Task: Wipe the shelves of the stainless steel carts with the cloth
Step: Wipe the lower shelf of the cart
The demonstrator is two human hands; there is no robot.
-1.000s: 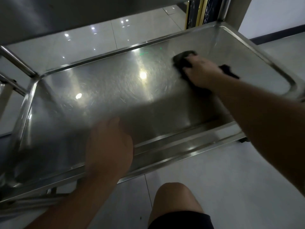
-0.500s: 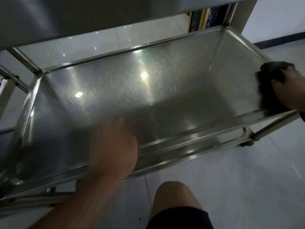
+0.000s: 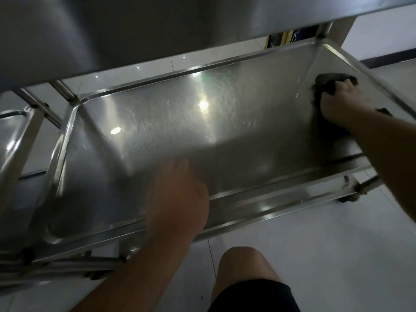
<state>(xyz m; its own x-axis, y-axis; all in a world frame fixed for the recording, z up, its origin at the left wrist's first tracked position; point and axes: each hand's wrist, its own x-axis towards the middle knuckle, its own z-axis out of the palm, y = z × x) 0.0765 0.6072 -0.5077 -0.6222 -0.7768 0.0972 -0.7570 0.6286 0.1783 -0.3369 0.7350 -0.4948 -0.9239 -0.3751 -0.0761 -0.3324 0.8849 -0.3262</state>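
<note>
— What is seen on the cart right now?

— One stainless steel shelf (image 3: pixel 225 136) is laid out across the middle of the view, rimmed on all sides, with two bright spots of light reflected on it. A second shelf (image 3: pixel 112 30) is seen from below at the top of the view. A further steel tray (image 3: pixel 13 136) is glimpsed at the far left edge.

— And the cloth?

— One dark cloth (image 3: pixel 324 81) is found at the right end of the shelf, close to the far right corner. It is gripped by the right hand (image 3: pixel 342 102), whose fingers are curled over the bunched fabric, and it is pressed down on the steel just inside the right rim.

— How many hands are counted?

— Two. The left hand (image 3: pixel 177 197) is placed on the near rim of the shelf, left of centre. The back of the hand is turned up and the fingers are bent forward over the edge into the tray; whether the rim is actually clasped cannot be told, since the fingertips are hidden and blurred.

— Anything else picked out?

— One bare knee (image 3: pixel 243 266) is seen below the shelf over pale floor tiles (image 3: pixel 326 244), with dark shorts (image 3: pixel 254 298) at the bottom edge. One caster (image 3: pixel 351 198) is made out under the near right corner.
</note>
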